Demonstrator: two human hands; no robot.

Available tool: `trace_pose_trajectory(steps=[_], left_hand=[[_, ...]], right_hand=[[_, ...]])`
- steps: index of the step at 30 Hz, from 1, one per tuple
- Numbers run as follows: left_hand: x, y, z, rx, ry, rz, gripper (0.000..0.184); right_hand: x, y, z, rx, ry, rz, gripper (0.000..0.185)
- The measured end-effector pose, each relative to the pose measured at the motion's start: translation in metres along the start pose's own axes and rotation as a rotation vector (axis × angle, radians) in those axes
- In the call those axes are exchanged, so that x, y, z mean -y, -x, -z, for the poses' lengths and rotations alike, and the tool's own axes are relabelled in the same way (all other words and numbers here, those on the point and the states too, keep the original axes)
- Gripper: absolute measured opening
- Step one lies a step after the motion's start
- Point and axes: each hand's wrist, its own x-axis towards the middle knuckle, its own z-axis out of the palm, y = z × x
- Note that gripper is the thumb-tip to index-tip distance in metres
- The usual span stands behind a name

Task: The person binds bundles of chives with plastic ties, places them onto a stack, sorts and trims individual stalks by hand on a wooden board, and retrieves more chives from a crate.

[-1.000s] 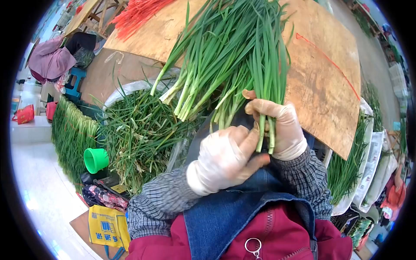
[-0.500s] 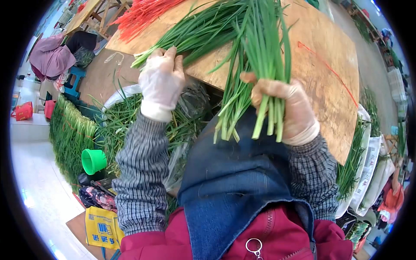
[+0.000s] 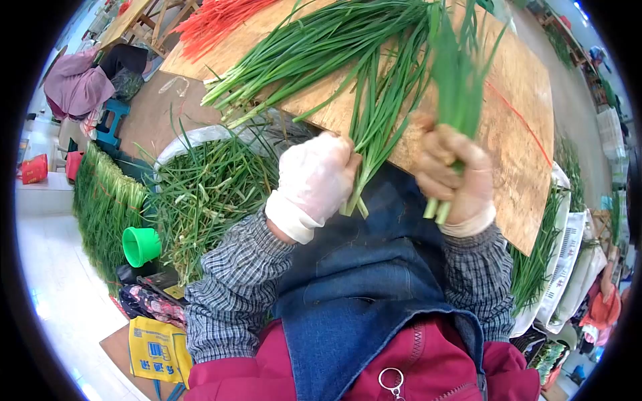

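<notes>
My right hand [image 3: 458, 174], in a thin glove, is closed around a bunch of garlic chives [image 3: 457, 93]; the leaves point up and the pale stalk ends stick out below, blurred by motion. My left hand [image 3: 314, 180], also gloved, is closed against the stalks of a smaller bunch of garlic chives [image 3: 381, 127] that hangs over the table's front edge; what lies inside its fingers is partly hidden. A large pile of garlic chives [image 3: 307, 57] lies across the wooden table [image 3: 515, 127], its pale ends to the left.
Red ties [image 3: 217, 23] lie at the table's back left, and one red strand [image 3: 521, 117] rests on the right. Below left stands a bag of loose green leaves [image 3: 207, 180], beside a green bucket [image 3: 141, 246] and stacked chive bundles [image 3: 110, 207]. White sacks [image 3: 562, 267] stand right.
My left hand has left the large pile and moved right and down to the smaller bunch. My right hand has shifted slightly right with its bunch, away from the hanging stalks.
</notes>
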Motion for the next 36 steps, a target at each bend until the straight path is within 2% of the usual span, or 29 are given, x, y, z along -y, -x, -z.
trace_pose_trajectory(steps=[3, 4, 8, 11, 12, 15, 17, 19, 21, 24, 26, 27, 29, 31, 33, 36], left_hand=[[-0.005, 0.012, 0.004, -0.158, 0.108, -0.001, 0.013], [-0.009, 0.018, 0.008, -0.228, 0.139, 0.012, 0.01], [-0.024, 0.029, 0.009, -0.225, 0.471, -0.054, 0.003], [-0.021, 0.037, 0.007, -0.16, 0.775, 0.177, 0.005], [-0.021, 0.038, 0.009, -0.085, 0.939, 0.336, 0.003], [-0.016, 0.049, 0.031, -0.077, 0.874, 0.493, 0.007], [0.004, 0.07, 0.055, -0.29, 0.843, 0.616, 0.009], [0.053, 0.104, 0.067, -0.434, 0.672, 0.735, 0.009], [0.117, 0.157, 0.07, -0.271, -0.189, 0.681, 0.01], [0.129, 0.182, 0.06, 0.005, -0.675, 0.491, 0.011], [0.084, 0.147, 0.041, -0.204, -0.114, 0.386, 0.012], [0.062, 0.128, 0.034, -0.192, 0.212, 0.389, 0.013], [0.024, 0.088, 0.026, -0.085, 0.462, 0.29, 0.013], [0.006, 0.061, 0.013, 0.011, 0.508, 0.324, 0.023], [0.004, 0.04, -0.001, 0.16, 0.643, 0.484, 0.024], [0.0, 0.039, -0.019, 0.036, 0.582, 0.355, 0.022]], right_hand=[[-0.021, -0.006, -0.001, -0.287, 0.338, -0.116, 0.016], [-0.027, -0.007, -0.003, -0.342, 0.357, -0.102, 0.012], [-0.04, -0.013, -0.014, -0.312, 0.406, -0.095, 0.01], [-0.039, -0.012, -0.022, -0.354, 0.411, -0.046, 0.019], [-0.041, -0.011, -0.022, -0.362, 0.413, -0.026, 0.018], [-0.044, -0.011, -0.022, -0.382, 0.418, 0.035, 0.013], [-0.032, -0.007, -0.017, -0.329, 0.475, 0.023, 0.019], [-0.021, -0.004, -0.011, -0.316, 0.381, 0.0, 0.019], [-0.019, -0.001, -0.005, -0.296, 0.331, 0.007, 0.019], [-0.027, 0.001, 0.001, -0.372, 0.382, -0.044, 0.017], [-0.039, 0.001, 0.002, -0.458, 0.498, -0.085, 0.019], [-0.043, 0.001, 0.002, -0.499, 0.562, -0.103, 0.02], [-0.045, 0.002, 0.001, -0.489, 0.539, -0.078, 0.015], [-0.047, 0.003, -0.002, -0.49, 0.515, -0.045, 0.013], [-0.048, 0.002, -0.004, -0.474, 0.542, -0.031, 0.013], [-0.053, -0.002, -0.005, -0.467, 0.579, -0.018, 0.014]])
